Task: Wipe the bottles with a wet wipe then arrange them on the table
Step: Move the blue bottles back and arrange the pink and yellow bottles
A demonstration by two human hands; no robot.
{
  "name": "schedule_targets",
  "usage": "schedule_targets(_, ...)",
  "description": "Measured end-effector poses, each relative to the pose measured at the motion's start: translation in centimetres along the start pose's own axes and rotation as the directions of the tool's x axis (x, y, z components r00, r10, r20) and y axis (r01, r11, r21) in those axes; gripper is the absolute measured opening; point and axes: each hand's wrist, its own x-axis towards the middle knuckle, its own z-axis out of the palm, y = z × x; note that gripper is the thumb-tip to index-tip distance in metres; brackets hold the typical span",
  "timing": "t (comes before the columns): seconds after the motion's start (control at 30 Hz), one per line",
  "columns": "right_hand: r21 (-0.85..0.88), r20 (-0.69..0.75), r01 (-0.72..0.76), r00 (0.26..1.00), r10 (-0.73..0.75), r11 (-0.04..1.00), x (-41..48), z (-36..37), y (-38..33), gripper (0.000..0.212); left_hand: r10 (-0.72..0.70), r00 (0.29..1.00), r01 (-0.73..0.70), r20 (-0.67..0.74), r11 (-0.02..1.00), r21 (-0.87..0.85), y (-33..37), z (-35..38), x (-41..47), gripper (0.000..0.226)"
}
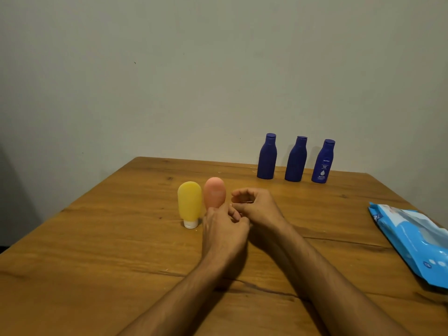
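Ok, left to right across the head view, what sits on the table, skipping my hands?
Yellow soft plastic tube bottle → peach-orange soft plastic tube bottle → plain dark blue plastic bottle → second plain dark blue plastic bottle → labelled dark blue plastic bottle → light blue wet-wipe pack.

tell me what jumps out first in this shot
Mid-table, the left hand holds the base of an orange bottle standing beside a yellow bottle, the right hand alongside. Three blue bottles line the far edge of the table, and a blue wet wipe pack lies at its right edge.
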Motion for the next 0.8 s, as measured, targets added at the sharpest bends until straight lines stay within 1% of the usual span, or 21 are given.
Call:
schedule_targets(0.1, 0.055, 0.051, -0.011, 0.999, 0.009, 0.998, -0.2, 0.5, 0.0, 0.033, -0.016, 1.000, 0.016, 0.013, 1.000, -0.026, -0.6, -0.7, -0.4, 0.010)
schedule_targets(0.2, 0.044, 0.088, -0.009, 0.996, 0.005, 0.999, -0.2, 1.0, 0.0, 0.042, -0.026, 0.999, 0.027, 0.021, 0.999, -0.043, -0.9, -1.1, -0.7, 0.012)
schedule_targets(0.33, 0.033, 0.132, -0.001, 0.991, -0.003, 0.999, -0.3, 1.3, -0.1, 0.038, -0.024, 1.000, 0.024, 0.014, 0.999, -0.047, -1.3, -1.5, -1.0, 0.011)
schedule_targets(0.47, 0.046, 0.149, 0.015, 0.989, -0.021, 0.999, -0.4, 1.5, -0.3, 0.040, -0.027, 1.000, 0.027, 0.008, 0.998, -0.060, -1.6, -1.9, -1.2, 0.012)
schedule_targets(0.57, 0.040, 0.151, 0.027, 0.988, -0.033, 0.999, -0.5, 1.8, -0.3, 0.031, -0.023, 1.000, 0.025, 0.018, 0.996, -0.081, -1.7, -1.8, -1.3, 0.014)
schedule_targets(0.67, 0.079, 0.149, 0.012, 0.988, -0.024, 0.997, -0.5, 1.7, -0.3, 0.029, -0.029, 0.999, 0.033, 0.038, 0.992, -0.119, -1.7, -1.4, -1.2, 0.029)
schedule_targets(0.8, 0.090, 0.160, 0.017, 0.987, -0.031, 0.996, -0.3, 1.0, -0.2, 0.036, -0.023, 0.998, 0.036, 0.059, 0.975, -0.218, -1.6, -1.0, -1.0, 0.056)
